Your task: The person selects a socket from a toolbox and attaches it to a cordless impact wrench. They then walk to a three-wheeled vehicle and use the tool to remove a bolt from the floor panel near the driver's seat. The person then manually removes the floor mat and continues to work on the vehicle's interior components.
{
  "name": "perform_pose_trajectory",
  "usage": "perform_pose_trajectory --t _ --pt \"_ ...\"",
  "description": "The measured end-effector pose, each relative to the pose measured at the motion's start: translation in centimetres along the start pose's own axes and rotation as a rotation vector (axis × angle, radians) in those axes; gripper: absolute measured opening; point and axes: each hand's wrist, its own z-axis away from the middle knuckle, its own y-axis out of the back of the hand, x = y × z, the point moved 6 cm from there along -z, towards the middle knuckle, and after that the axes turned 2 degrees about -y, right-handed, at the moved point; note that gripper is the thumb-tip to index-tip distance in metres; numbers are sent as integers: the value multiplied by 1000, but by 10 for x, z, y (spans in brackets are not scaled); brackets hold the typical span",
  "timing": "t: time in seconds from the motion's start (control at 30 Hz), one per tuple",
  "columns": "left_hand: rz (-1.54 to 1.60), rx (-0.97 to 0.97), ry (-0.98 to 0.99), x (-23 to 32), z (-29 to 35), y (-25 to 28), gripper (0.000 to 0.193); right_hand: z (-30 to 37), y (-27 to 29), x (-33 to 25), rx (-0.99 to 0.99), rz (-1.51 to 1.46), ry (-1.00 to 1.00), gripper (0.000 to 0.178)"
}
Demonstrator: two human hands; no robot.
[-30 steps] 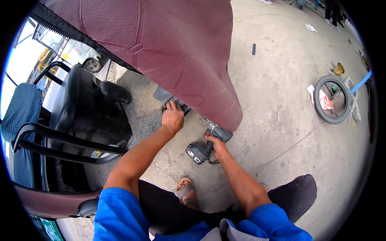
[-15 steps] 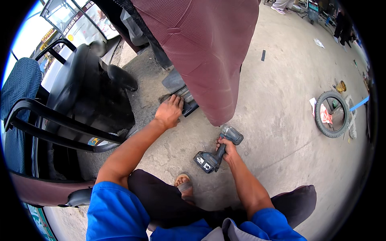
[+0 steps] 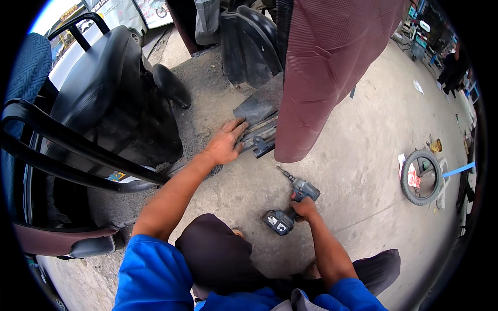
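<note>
My right hand (image 3: 305,208) is wrapped round the handle of a dark cordless impact driver (image 3: 304,189). Its bit points up and left toward the vehicle's sill, with bare floor below it. My left hand (image 3: 225,142) lies on the edge of the vehicle's grey floor mat (image 3: 205,98), fingers stretched out. Its fingertips touch or nearly touch a black sill strip (image 3: 258,129). Beside the strip, a small black bracket (image 3: 263,147) with a hole sticks out. Above the driver hangs a maroon quilted cover (image 3: 327,78), hiding the far end of the strip.
A black seat (image 3: 93,88) with curved black armrests (image 3: 78,147) stands at the left. On the concrete floor (image 3: 358,171) to the right lie a tyre (image 3: 405,181), a red-and-white wrapper and a blue bar (image 3: 459,170). A person in dark clothes (image 3: 452,72) is at the far right.
The view has swung, so the cover sits farther right and more of the sill shows. The driver has turned, bringing its bit into sight. My left hand stays at the sill.
</note>
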Motion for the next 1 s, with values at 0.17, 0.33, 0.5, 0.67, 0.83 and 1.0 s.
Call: perform_pose_trajectory --t 0.17,0.33,0.5,0.67,0.83,1.0 --pt "41 47 -46 -4 -1 -2 58 48 0 -102 -288 -323 235 49" --pt "113 80 -37 -12 -2 -2 57 43 -18 -186 -349 -1132 376 61" --pt "168 157 -41 -17 -4 1 51 28 -35 -215 -387 -1455 172 47" --pt "158 148 12 -15 -3 2 50 20 -41 -226 -425 -1506 146 41" --pt "183 161 67 -17 -3 3 47 21 -34 -233 -203 -1450 -6 40" --pt "112 193 101 -10 -6 3 44 14 -36 -230 -218 -1466 -61 40"
